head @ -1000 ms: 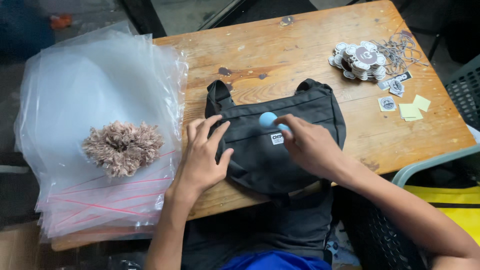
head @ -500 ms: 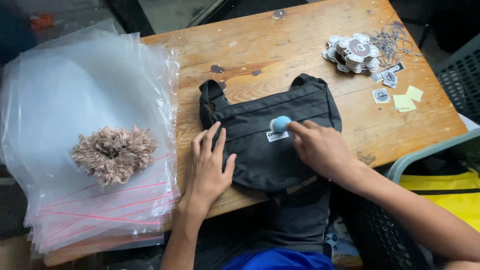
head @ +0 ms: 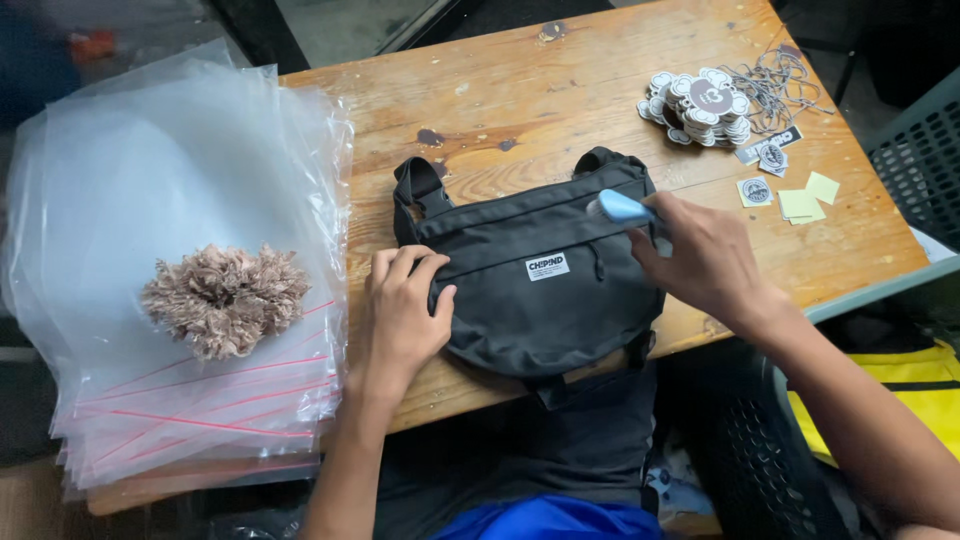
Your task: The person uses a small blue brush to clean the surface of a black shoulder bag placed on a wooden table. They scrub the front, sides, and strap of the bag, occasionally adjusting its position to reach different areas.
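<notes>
A black bag (head: 540, 285) lies flat on the wooden table (head: 560, 90), near the front edge, its zip closed so that nothing inside it can be seen; a small white label sits on its front, and its straps run off the near edge of the table. The left hand (head: 400, 310) rests palm down on the bag's left end, fingers bent and spread, pressing the cloth and holding nothing. The right hand (head: 705, 260) is at the bag's upper right corner, its fingers closed around a small light-blue tool (head: 622, 207) whose tip touches the bag near the zip line. To the left of the bag, a stack of clear plastic bags (head: 190, 200) with red seal strips overhangs the table's left end, and a tuft of tan fibres (head: 225, 298) lies on top of the stack. At the far right of the table lie a pile of round tags (head: 700, 105), a bundle of grey strings (head: 780, 85) and a few yellow paper slips (head: 808, 198).
</notes>
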